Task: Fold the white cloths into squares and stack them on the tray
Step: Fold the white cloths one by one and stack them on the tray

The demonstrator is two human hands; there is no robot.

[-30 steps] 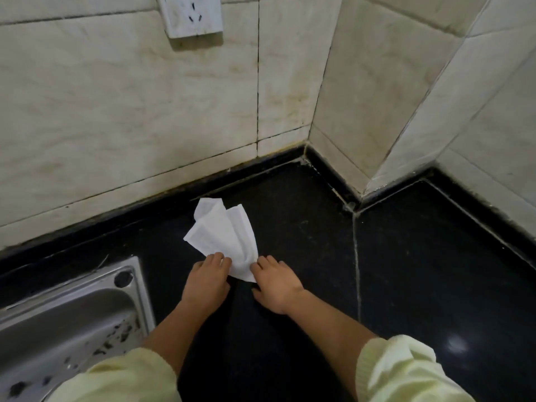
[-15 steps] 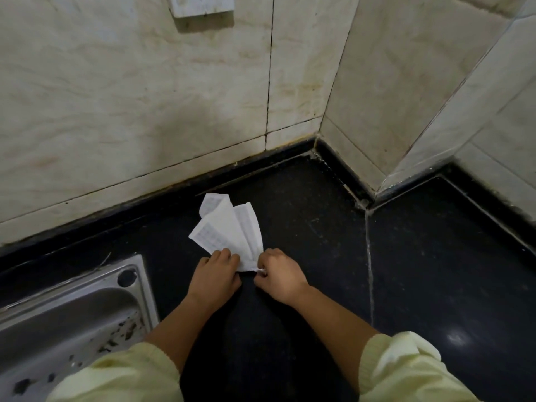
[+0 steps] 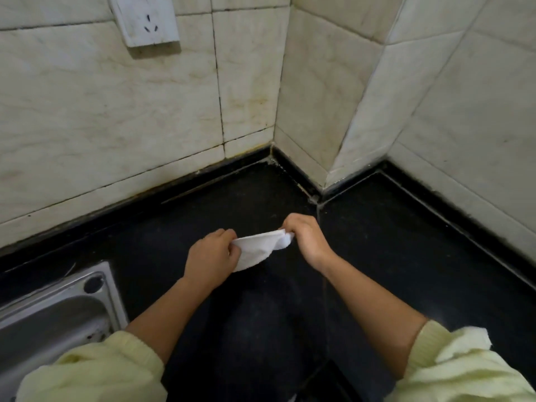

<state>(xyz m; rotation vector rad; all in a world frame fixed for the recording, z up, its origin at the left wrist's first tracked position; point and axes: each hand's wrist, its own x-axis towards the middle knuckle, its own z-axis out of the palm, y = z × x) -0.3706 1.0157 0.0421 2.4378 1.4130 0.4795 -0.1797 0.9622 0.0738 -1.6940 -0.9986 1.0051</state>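
One cloth [image 3: 256,250], white, soft and bunched, is held over the tabletop [image 3: 391,256]. Its long axis runs left to right, with the right end slightly higher. The left grip [image 3: 213,253] pinches its left end, and the right grip [image 3: 304,237] is curled round its right end. Tabletop: black, glossy stone. One steel sink [image 3: 58,309] at left. Walls [image 3: 101,111]: cream marbled tile, one white socket [image 3: 145,18].

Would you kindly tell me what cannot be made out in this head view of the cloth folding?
1. White cloth: head view; both ends hidden inside the grip of the left hand and right hand, and it is blurred, so its fold cannot be told.
2. Tray: outside the frame.
3. Sink: cut off by the left and bottom edges.
4. Wall socket: top cut off by the upper edge.
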